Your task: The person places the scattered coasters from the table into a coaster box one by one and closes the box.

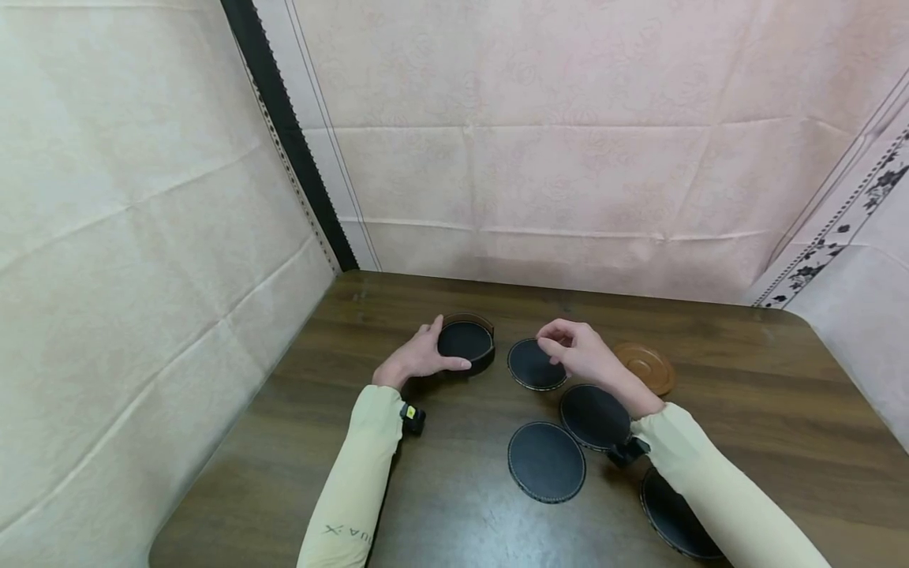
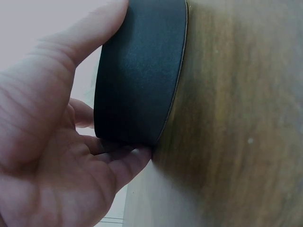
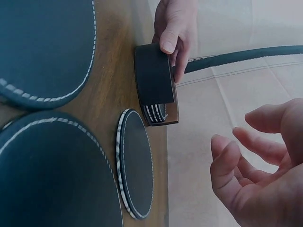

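My left hand (image 1: 424,353) grips a round black coaster holder (image 2: 137,71) on the table, thumb on the near side and fingers round the far side. Several black coasters with white stitching (image 3: 155,112) show stacked through the holder's side opening. To the right of it my right hand (image 1: 578,349) hovers above the table, its fingers loosely bent and nothing between them. Under those fingertips, in the head view, lies a round black stitched coaster (image 1: 533,367); the right wrist view shows this coaster (image 3: 137,165) apart from the hand.
More black coasters lie nearer on the wooden table (image 1: 454,489): one coaster (image 1: 547,463) in front, another (image 1: 592,414) beside my right wrist, and a third (image 1: 675,517) partly under my right sleeve. A round brown wooden disc (image 1: 646,367) sits behind the right wrist. Pale cloth (image 1: 568,173) hangs behind the table.
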Action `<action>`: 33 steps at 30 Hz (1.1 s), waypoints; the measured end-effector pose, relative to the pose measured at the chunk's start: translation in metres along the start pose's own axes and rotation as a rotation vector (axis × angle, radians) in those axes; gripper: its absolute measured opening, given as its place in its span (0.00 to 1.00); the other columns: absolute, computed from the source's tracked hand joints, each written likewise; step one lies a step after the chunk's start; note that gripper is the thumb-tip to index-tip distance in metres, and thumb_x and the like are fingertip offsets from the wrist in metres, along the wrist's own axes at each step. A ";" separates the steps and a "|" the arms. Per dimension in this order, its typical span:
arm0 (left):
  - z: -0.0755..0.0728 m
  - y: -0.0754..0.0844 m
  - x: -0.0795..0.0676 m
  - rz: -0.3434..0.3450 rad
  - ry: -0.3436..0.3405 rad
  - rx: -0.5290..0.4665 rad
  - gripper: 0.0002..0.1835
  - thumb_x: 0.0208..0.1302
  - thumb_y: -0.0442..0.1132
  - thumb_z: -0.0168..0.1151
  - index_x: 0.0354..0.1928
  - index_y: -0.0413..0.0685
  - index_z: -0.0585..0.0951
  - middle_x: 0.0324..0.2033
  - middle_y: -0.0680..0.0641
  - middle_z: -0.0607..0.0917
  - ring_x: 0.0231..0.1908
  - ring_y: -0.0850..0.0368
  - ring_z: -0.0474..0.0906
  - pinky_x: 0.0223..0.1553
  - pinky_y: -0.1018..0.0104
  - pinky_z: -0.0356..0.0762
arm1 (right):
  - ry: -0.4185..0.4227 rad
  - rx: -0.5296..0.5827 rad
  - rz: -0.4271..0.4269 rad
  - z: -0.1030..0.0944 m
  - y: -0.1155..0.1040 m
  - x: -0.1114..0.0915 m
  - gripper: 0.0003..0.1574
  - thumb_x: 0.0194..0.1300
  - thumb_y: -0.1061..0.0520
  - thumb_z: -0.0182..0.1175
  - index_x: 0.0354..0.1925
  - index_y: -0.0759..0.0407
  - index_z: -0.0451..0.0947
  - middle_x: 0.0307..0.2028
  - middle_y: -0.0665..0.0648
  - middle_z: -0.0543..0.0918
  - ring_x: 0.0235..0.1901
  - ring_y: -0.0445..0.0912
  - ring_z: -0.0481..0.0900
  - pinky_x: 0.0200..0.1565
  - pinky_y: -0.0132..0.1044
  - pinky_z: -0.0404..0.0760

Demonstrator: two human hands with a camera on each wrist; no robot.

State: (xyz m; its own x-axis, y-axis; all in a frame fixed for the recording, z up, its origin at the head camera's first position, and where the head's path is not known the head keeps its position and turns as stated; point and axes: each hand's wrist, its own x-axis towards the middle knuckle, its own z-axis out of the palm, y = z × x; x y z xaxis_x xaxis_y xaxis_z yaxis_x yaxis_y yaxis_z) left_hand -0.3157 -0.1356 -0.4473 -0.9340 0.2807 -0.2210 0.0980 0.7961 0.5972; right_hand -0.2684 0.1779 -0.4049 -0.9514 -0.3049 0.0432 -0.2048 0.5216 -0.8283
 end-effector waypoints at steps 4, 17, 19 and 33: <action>0.000 0.002 0.000 0.002 0.000 0.000 0.69 0.45 0.74 0.68 0.79 0.55 0.38 0.78 0.40 0.45 0.75 0.43 0.51 0.71 0.43 0.58 | -0.007 -0.016 0.017 -0.006 0.002 -0.009 0.13 0.70 0.51 0.59 0.49 0.54 0.80 0.39 0.64 0.82 0.33 0.60 0.79 0.24 0.47 0.80; -0.002 0.002 -0.001 -0.003 0.011 0.003 0.68 0.46 0.73 0.68 0.79 0.55 0.39 0.78 0.40 0.46 0.75 0.43 0.52 0.71 0.43 0.58 | 0.008 -0.089 -0.013 -0.029 0.011 -0.040 0.14 0.70 0.49 0.60 0.50 0.52 0.79 0.39 0.62 0.82 0.26 0.52 0.76 0.25 0.43 0.80; -0.002 0.001 -0.001 -0.004 0.013 0.007 0.69 0.45 0.74 0.68 0.79 0.55 0.39 0.78 0.40 0.46 0.75 0.43 0.52 0.71 0.43 0.58 | 0.012 -0.097 -0.018 -0.031 0.012 -0.044 0.14 0.70 0.49 0.60 0.50 0.53 0.79 0.39 0.62 0.82 0.25 0.51 0.76 0.24 0.41 0.79; 0.000 0.000 0.000 -0.005 0.004 0.006 0.69 0.45 0.75 0.67 0.79 0.56 0.38 0.78 0.40 0.45 0.76 0.44 0.50 0.71 0.43 0.57 | 0.062 -0.269 -0.058 -0.047 0.029 -0.082 0.15 0.69 0.48 0.61 0.50 0.53 0.79 0.41 0.54 0.83 0.35 0.42 0.78 0.33 0.32 0.79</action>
State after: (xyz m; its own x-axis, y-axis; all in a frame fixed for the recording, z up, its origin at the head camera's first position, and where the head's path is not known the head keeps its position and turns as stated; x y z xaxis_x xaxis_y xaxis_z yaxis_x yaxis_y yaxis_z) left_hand -0.3160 -0.1351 -0.4475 -0.9357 0.2750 -0.2208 0.0958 0.8008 0.5912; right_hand -0.2069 0.2554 -0.4059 -0.9467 -0.2958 0.1271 -0.3054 0.6997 -0.6459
